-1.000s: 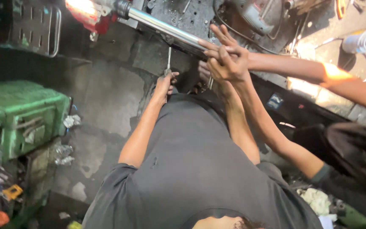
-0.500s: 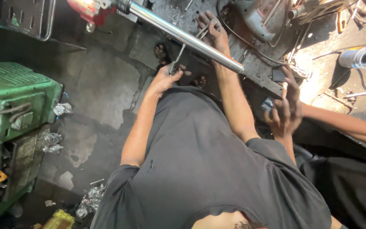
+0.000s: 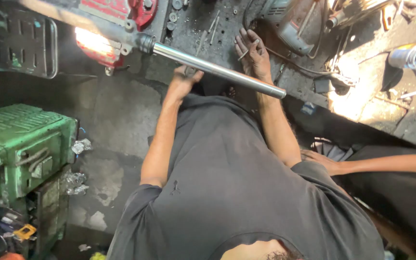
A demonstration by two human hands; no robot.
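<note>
A long chrome tube (image 3: 217, 71) runs slantwise across a grimy dark bench (image 3: 193, 19), joined at its upper left to a red machine part (image 3: 121, 14). My left hand (image 3: 183, 81) sits just under the tube, partly hidden by it, closed around a thin metal tool (image 3: 200, 41) that points up the bench. My right hand (image 3: 253, 55) rests on the bench beyond the tube, its fingers pinching a small metal pin (image 3: 247, 50). My grey shirt (image 3: 237, 192) fills the lower middle of the view.
A co-worker's hand (image 3: 322, 162) and forearm reach in from the right, near my right elbow. A green metal box (image 3: 20, 144) stands at the left. A grey power tool (image 3: 285, 24), loose bolts and a metal can (image 3: 414, 55) lie on the bench.
The co-worker's hand has left the tube and dropped to the lower right. My right hand now lies beyond the tube with the pin. My left hand stays under the tube.
</note>
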